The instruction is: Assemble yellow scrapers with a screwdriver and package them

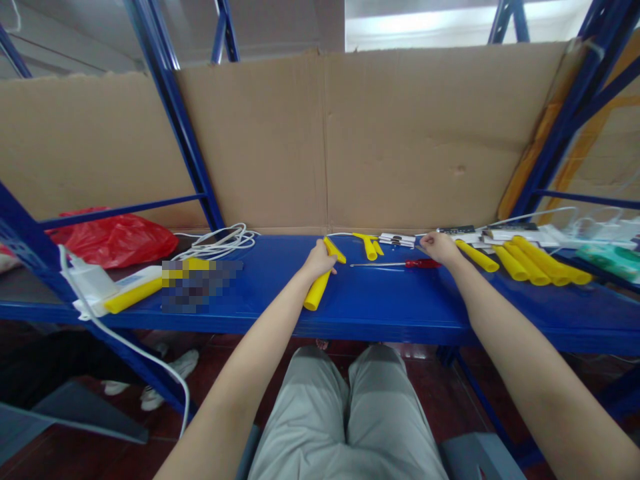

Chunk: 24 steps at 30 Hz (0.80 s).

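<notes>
My left hand (319, 259) is closed around a yellow T-shaped plastic handle (315, 295), whose open tube end points toward me over the blue shelf. My right hand (437, 247) is at the shelf's right part, its fingers pinched together beside a small black-and-white packet (397, 240); what they hold, if anything, is too small to make out. Just below that hand lies a screwdriver (420, 264) with a red handle, its shaft pointing left. Between the hands rests another yellow T-shaped handle (370, 248) with a short yellow piece beside it.
Several yellow tubes (543, 261) lie on the right, before white parts and cables. Coiled white cable (225, 241), a red plastic bag (110, 237) and a white charger (93, 277) are on the left. Cardboard (400, 133) walls the back; blue posts (175, 120) rise at both sides.
</notes>
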### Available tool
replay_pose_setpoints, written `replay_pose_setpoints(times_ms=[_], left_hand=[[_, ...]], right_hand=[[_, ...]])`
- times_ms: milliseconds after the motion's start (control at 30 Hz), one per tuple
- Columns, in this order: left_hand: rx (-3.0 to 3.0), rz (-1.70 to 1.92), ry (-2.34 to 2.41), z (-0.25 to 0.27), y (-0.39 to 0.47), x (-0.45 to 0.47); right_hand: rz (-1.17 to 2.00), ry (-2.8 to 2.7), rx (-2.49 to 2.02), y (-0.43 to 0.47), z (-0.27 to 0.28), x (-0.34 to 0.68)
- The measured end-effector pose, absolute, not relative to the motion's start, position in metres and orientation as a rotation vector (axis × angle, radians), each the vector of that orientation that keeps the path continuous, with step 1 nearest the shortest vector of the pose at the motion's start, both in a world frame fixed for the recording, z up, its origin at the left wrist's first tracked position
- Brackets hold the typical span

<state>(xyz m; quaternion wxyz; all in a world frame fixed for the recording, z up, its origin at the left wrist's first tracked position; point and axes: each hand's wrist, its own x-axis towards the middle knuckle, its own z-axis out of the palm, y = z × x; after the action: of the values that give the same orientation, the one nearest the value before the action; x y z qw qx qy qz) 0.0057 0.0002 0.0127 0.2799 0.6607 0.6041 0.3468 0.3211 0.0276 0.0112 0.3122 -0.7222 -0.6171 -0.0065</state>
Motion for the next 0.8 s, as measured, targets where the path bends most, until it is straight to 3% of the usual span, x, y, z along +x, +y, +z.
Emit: replay_pose_setpoints(times_ms=[367, 567, 800], left_hand=[[1.702, 0.946, 1.6, 0.013, -0.001, 0.007], [1.651, 1.003, 1.564, 0.009, 0.002, 0.008], [1.578, 1.047, 1.467, 0.012, -0.001, 0.012]], right_hand=[[0.167, -1.695, -1.306, 0.031, 0.041, 0.227], [0.539, -1.663, -1.009, 0.042, 0.034, 0.157], [0.985, -1.565, -0.891, 0.035, 0.006, 0.152]])
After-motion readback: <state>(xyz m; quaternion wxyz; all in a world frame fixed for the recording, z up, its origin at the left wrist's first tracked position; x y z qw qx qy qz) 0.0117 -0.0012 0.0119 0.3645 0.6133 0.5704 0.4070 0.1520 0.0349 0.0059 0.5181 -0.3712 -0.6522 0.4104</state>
